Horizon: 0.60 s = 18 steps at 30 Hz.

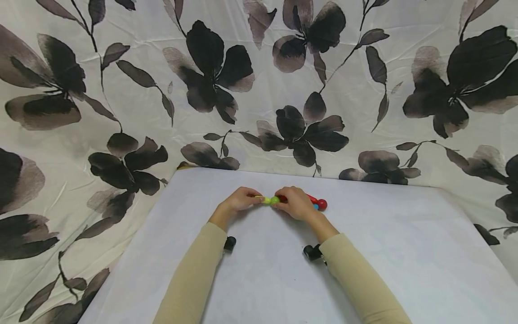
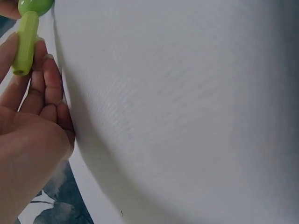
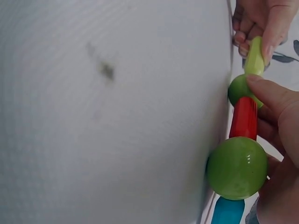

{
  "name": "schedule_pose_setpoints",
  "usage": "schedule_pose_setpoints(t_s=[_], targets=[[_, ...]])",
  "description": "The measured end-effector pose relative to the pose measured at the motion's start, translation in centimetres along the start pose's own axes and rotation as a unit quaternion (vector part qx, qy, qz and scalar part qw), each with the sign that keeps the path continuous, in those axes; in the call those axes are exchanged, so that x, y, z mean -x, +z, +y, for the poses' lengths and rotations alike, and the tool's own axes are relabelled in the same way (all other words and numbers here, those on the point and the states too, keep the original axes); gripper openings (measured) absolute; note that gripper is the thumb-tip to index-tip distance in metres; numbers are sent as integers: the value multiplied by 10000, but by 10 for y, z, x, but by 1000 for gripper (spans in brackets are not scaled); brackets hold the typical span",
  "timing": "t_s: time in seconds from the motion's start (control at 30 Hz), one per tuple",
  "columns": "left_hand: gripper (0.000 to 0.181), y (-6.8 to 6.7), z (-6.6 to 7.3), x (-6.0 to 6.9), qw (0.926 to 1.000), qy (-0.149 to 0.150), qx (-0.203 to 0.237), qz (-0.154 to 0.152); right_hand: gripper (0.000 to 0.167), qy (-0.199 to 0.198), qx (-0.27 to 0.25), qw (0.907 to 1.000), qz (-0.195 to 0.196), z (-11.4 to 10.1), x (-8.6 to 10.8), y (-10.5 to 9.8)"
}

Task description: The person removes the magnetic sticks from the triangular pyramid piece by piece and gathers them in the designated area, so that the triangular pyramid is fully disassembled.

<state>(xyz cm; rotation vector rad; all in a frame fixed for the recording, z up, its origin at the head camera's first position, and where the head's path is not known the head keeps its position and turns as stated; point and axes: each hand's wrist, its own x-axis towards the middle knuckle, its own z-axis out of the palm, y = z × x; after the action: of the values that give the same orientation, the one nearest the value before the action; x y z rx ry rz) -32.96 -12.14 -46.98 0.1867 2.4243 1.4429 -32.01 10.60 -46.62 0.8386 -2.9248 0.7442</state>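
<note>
— Pinching what, and where?

— Gripping a lime rod (image 2: 24, 44) between the thumb and fingers of the left hand (image 1: 241, 199); pinching a green ball (image 1: 275, 200) with the right hand (image 1: 295, 202), close by, toward the far edge of the white surface (image 1: 263, 279). Framed behind by a floral cloth (image 1: 364, 112).

— Lying which way?

— Running side to side in the head view, lengthwise between the two hands, from the left fingers to the left side of the ball. Meeting there without a visible gap; impossible to tell how firmly seated.

— Nearer to which hand at that meeting point?

— Nearer to the right, with the thumb against the ball just beside the rod's end.

— And beyond?

— Extending roughly in line, in the right wrist view, through a red rod (image 3: 244, 119), a second green ball (image 3: 237, 168) and a blue rod (image 3: 229, 212). Showing past the right hand, too, as a red ball (image 1: 322, 204); unclear whether attached.
</note>
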Motion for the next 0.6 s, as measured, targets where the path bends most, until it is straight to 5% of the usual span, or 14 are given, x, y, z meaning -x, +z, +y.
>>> schedule_pose_setpoints(t_s=[0.3, 0.6], targets=[[28, -8, -4, 1, 9986, -217, 472, -17, 36, 216, 13, 9998, -14, 0, 0, -2], [28, -7, -1, 3, 9995, -130, 279, -32, 36, 262, -39, 9996, -20, 3, 1, -4]])
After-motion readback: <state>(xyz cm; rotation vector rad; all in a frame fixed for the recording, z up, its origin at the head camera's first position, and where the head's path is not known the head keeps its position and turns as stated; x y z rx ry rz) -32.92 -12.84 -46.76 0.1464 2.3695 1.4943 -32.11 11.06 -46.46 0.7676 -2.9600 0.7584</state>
